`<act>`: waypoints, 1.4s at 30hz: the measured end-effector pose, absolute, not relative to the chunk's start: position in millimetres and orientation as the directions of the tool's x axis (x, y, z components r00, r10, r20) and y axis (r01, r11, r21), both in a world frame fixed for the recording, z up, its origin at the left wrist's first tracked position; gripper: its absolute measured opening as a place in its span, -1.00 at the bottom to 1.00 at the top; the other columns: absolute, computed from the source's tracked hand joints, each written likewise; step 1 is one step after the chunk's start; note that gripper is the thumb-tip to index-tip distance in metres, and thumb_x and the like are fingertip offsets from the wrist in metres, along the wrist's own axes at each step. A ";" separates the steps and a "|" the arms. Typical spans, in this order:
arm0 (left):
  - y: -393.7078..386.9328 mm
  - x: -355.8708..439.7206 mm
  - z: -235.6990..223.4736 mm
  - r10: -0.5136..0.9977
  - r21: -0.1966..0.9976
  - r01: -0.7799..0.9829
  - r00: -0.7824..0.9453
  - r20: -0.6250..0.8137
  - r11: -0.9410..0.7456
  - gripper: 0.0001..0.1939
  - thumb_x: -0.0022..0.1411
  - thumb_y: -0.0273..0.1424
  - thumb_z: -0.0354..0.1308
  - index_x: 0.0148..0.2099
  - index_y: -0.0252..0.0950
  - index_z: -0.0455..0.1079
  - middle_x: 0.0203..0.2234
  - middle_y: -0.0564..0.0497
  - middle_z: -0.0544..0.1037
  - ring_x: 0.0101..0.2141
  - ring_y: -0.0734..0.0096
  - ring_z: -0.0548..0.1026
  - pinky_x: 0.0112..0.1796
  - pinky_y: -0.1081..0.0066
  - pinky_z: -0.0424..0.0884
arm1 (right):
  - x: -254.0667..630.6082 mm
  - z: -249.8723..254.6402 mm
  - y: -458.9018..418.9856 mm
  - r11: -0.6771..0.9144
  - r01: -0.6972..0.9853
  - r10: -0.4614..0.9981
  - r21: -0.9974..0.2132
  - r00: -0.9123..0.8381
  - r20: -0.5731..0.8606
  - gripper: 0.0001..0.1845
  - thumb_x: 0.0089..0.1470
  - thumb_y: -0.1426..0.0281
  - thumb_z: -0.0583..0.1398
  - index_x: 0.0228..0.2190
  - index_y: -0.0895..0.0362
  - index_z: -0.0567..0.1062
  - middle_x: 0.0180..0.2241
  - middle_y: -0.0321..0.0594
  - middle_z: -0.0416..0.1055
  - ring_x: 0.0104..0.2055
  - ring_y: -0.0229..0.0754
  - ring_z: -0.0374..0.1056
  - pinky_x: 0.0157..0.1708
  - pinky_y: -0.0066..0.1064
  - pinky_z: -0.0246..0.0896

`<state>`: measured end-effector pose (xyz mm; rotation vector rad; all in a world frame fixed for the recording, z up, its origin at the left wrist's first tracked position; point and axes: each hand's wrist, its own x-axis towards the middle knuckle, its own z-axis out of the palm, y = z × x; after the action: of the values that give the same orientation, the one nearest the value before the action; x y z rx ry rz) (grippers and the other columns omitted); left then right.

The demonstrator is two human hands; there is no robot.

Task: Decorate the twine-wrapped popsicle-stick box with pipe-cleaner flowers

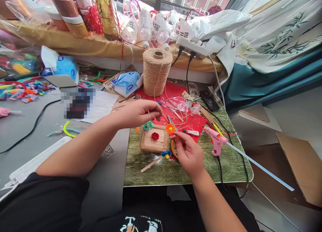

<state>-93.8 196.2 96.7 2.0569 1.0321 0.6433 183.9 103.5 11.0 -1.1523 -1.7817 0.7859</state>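
Note:
My right hand is closed in a pinch at the lower edge of a small fuzzy orange flower. My left hand hovers above a square twine-wrapped wooden frame, fingers loosely bent and apart from the thumb, with nothing visible in them. On the frame sit a red rose in the middle and a green fuzzy flower at the far left corner. Blue and yellow pipe-cleaner pieces lie by its near right corner. Scissors lie partly hidden behind the orange flower.
A pink glue gun with a long glue stick rests on the right. Behind stands a big twine spool on red paper. A wooden stick lies near the front edge. Cables hang from a power strip.

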 end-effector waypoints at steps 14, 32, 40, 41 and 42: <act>203.4 -52.4 64.0 0.812 0.808 0.518 0.577 -0.089 -0.281 -0.78 0.28 -0.20 0.31 -0.15 -0.23 0.63 -0.28 0.07 0.71 -0.29 0.39 0.60 -0.25 0.44 0.41 | 187.9 -23.7 138.0 0.517 0.461 0.856 -0.721 -0.259 0.448 -0.65 0.37 0.50 0.14 0.07 0.00 0.58 -0.10 -0.18 0.69 -0.08 -0.09 0.64 0.02 -0.21 0.56; 200.7 -35.1 61.8 0.877 0.770 0.622 0.440 -0.193 -0.142 -0.77 0.23 -0.16 0.30 -0.31 -0.21 0.47 -0.37 0.09 0.63 -0.35 0.38 0.53 -0.29 0.39 0.35 | 183.8 -13.3 133.4 0.634 0.402 0.764 -0.661 -0.193 0.615 -0.66 0.34 0.57 0.14 0.03 0.02 0.54 -0.10 -0.10 0.58 -0.02 -0.06 0.55 0.03 -0.14 0.53; 194.8 -34.2 65.6 0.879 0.765 0.615 0.453 -0.146 -0.190 -0.76 0.25 -0.18 0.27 -0.34 -0.22 0.41 -0.42 0.07 0.57 -0.38 0.37 0.50 -0.33 0.39 0.33 | 185.8 -16.8 128.4 0.690 0.460 0.716 -0.559 -0.320 0.620 -0.52 0.33 0.58 0.14 0.18 -0.01 0.55 0.13 0.01 0.52 0.14 0.00 0.52 0.10 -0.08 0.54; 193.6 -34.6 66.2 0.877 0.759 0.616 0.462 -0.130 -0.212 -0.76 0.25 -0.19 0.26 -0.35 -0.22 0.40 -0.44 0.09 0.55 -0.41 0.38 0.49 -0.35 0.40 0.31 | 186.3 -16.8 127.8 0.695 0.463 0.712 -0.550 -0.332 0.619 -0.50 0.33 0.58 0.14 0.19 -0.01 0.54 0.14 0.01 0.52 0.14 0.00 0.52 0.11 -0.08 0.54; 192.4 -34.9 66.8 0.873 0.751 0.617 0.474 -0.113 -0.238 -0.77 0.26 -0.20 0.26 -0.35 -0.21 0.38 -0.46 0.10 0.52 -0.44 0.39 0.48 -0.37 0.40 0.30 | 186.8 -16.8 127.2 0.693 0.468 0.714 -0.549 -0.337 0.614 -0.49 0.33 0.59 0.13 0.20 -0.01 0.54 0.14 0.01 0.52 0.13 -0.01 0.53 0.11 -0.09 0.55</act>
<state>-34.9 192.4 66.8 1.9604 1.2356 0.4273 186.8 127.2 -16.8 -0.9092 -1.9979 0.3433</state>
